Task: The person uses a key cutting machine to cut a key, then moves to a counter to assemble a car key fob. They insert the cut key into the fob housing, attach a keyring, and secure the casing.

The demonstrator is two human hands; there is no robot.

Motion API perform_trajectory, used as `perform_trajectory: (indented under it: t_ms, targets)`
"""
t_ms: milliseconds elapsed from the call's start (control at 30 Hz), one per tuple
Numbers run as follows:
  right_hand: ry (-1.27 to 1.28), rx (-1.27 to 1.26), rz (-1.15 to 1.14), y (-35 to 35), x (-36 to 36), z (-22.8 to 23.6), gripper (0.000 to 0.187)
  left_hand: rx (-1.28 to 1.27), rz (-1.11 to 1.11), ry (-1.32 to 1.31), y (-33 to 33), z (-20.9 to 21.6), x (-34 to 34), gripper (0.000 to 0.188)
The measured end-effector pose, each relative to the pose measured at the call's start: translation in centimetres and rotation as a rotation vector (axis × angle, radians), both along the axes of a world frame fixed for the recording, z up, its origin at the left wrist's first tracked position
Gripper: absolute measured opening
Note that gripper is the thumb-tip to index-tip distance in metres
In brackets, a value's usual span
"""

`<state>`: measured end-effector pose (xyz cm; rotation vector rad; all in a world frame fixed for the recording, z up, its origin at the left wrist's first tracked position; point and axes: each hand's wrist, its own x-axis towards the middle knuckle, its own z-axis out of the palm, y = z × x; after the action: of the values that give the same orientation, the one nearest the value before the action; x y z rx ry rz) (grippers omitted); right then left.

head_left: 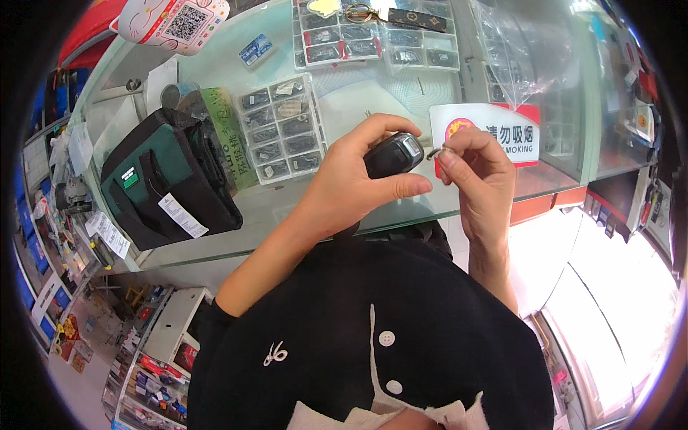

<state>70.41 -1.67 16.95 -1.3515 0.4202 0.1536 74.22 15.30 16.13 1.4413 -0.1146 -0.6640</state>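
Note:
My left hand (340, 175) is wrapped round a black car key fob (393, 159) with a shiny silvery end. Its thumb stretches along the near side. Just to the right, my right hand (481, 172) pinches a small, dark, curved metal piece (433, 153) between thumb and fingertips, close to the fob's silvery end. A small gap shows between the piece and the fob. What the piece is exactly is too small to tell. Both hands are held above the near edge of the glass counter (290, 208).
Left on the counter stands a black and green bag (161, 179) with a white tag. Compartment trays of key fobs (281, 129) lie beyond my hands. A white and red sign (522, 122) lies at right, a keychain strap (419, 20) and a blue card (256, 50) farther back.

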Motion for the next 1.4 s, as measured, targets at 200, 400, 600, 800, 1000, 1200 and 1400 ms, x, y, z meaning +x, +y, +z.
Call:
perform_trajectory:
  t_ms: [200,400,600,800,1000,1200,1400]
  targets:
    - [-0.095,0.044,-0.037,0.6,0.3,0.3,0.016,-0.031,-0.051,0.124,0.7,0.7,0.0,0.04]
    - [-0.153,-0.003,0.061,1.0,0.4,0.0,0.014,-0.038,-0.023,0.096,0.6,0.6,0.1,0.028]
    - [-0.238,-0.098,0.116,1.4,0.6,-0.4,0.015,-0.063,-0.006,0.252,1.0,0.6,0.2,0.027]
    - [-0.239,-0.104,0.164,1.4,0.8,-0.3,0.02,-0.112,0.007,0.256,1.2,0.4,0.2,0.025]
    - [-0.168,-0.428,-0.004,0.2,3.0,-1.1,0.019,-0.159,0.144,0.254,1.7,-0.2,0.0,0.023]
    - [-0.268,-1.16,0.279,-0.2,6.2,-5.1,0.019,-0.199,0.269,0.124,2.1,-0.4,-0.3,0.027]
    - [-0.349,-1.414,0.397,0.6,6.7,-5.5,0.016,0.095,0.303,-0.449,2.5,-0.4,0.4,0.031]
